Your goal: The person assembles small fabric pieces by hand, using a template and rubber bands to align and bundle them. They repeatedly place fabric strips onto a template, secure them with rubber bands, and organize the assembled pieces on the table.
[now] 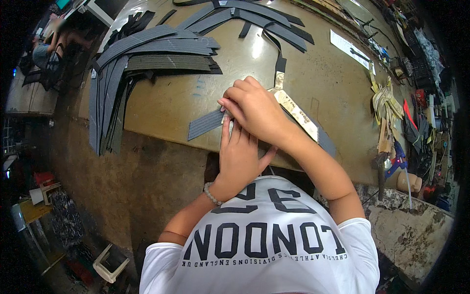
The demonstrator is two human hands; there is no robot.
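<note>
You stand in a cluttered workshop: a worn brown workbench [171, 103] carries stacked dark cut strips [161, 49], with hand tools [391, 157] and scraps crowding its right edge.
</note>
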